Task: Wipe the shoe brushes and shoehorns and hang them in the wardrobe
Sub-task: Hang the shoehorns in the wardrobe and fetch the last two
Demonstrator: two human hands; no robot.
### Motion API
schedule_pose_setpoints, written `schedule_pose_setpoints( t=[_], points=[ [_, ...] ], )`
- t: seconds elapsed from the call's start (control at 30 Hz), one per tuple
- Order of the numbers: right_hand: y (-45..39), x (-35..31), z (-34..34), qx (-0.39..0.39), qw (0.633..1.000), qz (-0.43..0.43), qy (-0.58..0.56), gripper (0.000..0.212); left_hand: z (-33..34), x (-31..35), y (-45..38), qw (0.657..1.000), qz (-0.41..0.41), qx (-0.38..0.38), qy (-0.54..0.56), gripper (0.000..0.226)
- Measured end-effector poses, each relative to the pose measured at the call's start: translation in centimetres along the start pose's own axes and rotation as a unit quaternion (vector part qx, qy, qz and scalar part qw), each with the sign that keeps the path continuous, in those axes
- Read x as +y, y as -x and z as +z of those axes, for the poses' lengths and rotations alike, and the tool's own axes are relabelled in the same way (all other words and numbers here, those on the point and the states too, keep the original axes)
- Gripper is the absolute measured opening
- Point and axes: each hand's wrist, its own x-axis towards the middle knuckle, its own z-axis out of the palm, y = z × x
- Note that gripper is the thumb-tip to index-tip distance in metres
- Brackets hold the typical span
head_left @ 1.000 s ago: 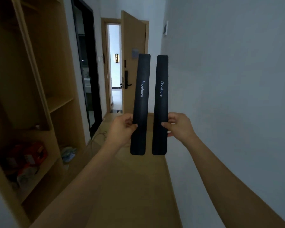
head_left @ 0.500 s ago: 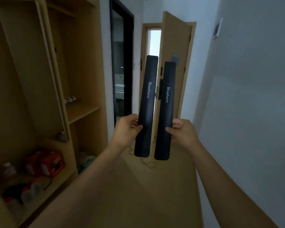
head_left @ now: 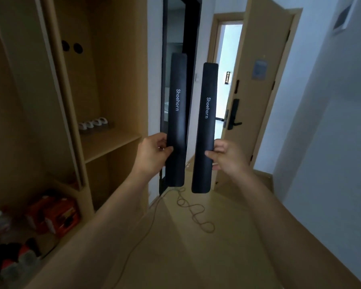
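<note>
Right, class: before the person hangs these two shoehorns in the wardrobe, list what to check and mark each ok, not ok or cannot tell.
1. Left hand grips left shoehorn: ok.
2. Right hand grips right shoehorn: ok.
3. Shoehorns apart, not touching: ok.
4. Shoehorns wiped: cannot tell.
5. Hook or rail in wardrobe in view: not ok.
6. Cable on floor clear of feet: cannot tell.

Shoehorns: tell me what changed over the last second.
The view swung left toward the wardrobe, so its shelves now fill more of the frame. The left shoehorn now sits higher than the right shoehorn, and the gap between them is wider. Unchanged: left hand and right hand each grip one, upright.
</note>
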Motion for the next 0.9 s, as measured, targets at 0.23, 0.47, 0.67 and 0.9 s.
schedule_pose_setpoints(
  t=[0.23,0.47,0.67,0.9],
  points=[
    [-16.5,2.9,1.7,0.008,1.0,0.008,0.005,0.01,0.8,-7.0,-15.1,1.0,-0.004,0.016,0.007,0.016],
    [-30.2,6.4,6.2,-0.01,0.999,0.021,-0.037,0.033,-0.5,-14.7,-26.1,0.998,-0.027,0.044,-0.039,0.015],
    [-41.4,8.7,12.4,-0.054,0.996,-0.019,-0.069,0.016,-2.5,-20.6,-32.5,0.99,-0.055,0.107,-0.068,0.02],
    [-54.7,9.8,20.2,-0.175,0.977,-0.082,-0.088,0.012,-5.7,-26.3,-40.7,0.963,-0.076,0.194,-0.169,0.019]
  ],
)
